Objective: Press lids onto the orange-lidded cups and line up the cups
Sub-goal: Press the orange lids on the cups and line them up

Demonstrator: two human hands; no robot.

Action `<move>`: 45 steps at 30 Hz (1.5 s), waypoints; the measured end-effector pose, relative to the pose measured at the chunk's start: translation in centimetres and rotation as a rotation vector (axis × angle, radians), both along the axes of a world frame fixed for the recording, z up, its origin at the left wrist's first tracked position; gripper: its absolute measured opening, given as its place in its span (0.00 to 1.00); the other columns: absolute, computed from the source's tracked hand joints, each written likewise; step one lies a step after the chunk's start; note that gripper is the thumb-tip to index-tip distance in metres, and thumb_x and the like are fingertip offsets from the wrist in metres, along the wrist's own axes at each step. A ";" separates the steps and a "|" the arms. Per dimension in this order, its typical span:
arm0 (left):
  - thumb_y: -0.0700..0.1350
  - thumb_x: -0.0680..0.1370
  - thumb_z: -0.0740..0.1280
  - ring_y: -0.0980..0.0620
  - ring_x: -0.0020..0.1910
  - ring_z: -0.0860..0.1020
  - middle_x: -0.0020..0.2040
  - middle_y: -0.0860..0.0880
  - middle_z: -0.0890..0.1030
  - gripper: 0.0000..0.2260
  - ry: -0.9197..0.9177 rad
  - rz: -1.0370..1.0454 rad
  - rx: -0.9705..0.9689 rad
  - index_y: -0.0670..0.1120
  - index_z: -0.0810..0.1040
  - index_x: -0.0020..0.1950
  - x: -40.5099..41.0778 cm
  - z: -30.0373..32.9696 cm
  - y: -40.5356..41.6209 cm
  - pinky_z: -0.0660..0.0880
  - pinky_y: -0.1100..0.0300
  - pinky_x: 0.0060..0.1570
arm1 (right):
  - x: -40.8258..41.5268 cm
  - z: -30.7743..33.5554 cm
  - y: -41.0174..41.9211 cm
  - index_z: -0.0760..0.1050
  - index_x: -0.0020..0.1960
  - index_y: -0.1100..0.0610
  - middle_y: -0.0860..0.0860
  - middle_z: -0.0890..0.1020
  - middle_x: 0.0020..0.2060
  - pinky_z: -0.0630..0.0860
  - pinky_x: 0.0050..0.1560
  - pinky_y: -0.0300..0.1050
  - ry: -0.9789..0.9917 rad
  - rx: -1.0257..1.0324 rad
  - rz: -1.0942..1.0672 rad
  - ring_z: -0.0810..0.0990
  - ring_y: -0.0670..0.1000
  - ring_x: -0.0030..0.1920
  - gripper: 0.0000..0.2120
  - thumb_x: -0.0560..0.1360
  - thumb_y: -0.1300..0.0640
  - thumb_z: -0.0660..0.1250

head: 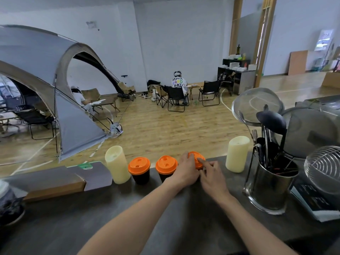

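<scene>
The left hand (pixel 186 170) wraps round the third cup (pixel 197 167) at the counter's (pixel 165 218) far edge; the right hand (pixel 213 176) presses its orange lid (pixel 196 159) with an extended forefinger, other fingers curled. A seated person's shirt (pixel 178 83) reads "HAVE A GOOD DAY"

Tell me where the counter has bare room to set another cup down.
Bare counter lies in front of the cup row, between the cardboard box and the utensil holder. The row itself, between the two cream candles, is crowded.
</scene>
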State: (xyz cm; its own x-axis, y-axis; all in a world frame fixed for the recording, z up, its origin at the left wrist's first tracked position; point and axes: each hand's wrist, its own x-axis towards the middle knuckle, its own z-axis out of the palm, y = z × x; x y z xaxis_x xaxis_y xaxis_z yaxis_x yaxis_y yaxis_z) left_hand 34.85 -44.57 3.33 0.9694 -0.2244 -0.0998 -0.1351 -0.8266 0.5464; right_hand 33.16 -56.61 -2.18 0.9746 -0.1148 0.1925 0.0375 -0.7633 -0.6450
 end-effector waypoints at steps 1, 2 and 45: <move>0.37 0.80 0.61 0.38 0.83 0.48 0.83 0.36 0.48 0.31 -0.008 -0.019 0.029 0.36 0.53 0.81 0.0 -0.3 0.0 0.49 0.50 0.81 | 0.0 -0.2 0.0 0.70 0.76 0.46 0.53 0.71 0.56 0.74 0.62 0.55 -0.012 0.003 0.004 0.77 0.57 0.57 0.24 0.81 0.56 0.62; 0.36 0.81 0.60 0.38 0.83 0.44 0.83 0.36 0.44 0.33 -0.008 -0.037 0.056 0.36 0.49 0.82 0.0 -0.6 0.0 0.46 0.49 0.81 | -0.1 -0.3 -0.1 0.70 0.76 0.46 0.53 0.71 0.56 0.74 0.61 0.55 -0.023 0.007 0.008 0.77 0.57 0.57 0.24 0.80 0.57 0.61; 0.48 0.73 0.76 0.43 0.70 0.75 0.62 0.50 0.84 0.24 -0.504 0.647 0.678 0.51 0.80 0.69 -27.5 -4.5 54.1 0.62 0.34 0.75 | -14.1 0.3 52.7 0.66 0.78 0.52 0.50 0.71 0.74 0.63 0.74 0.42 0.077 0.132 0.926 0.69 0.50 0.74 0.31 0.76 0.57 0.70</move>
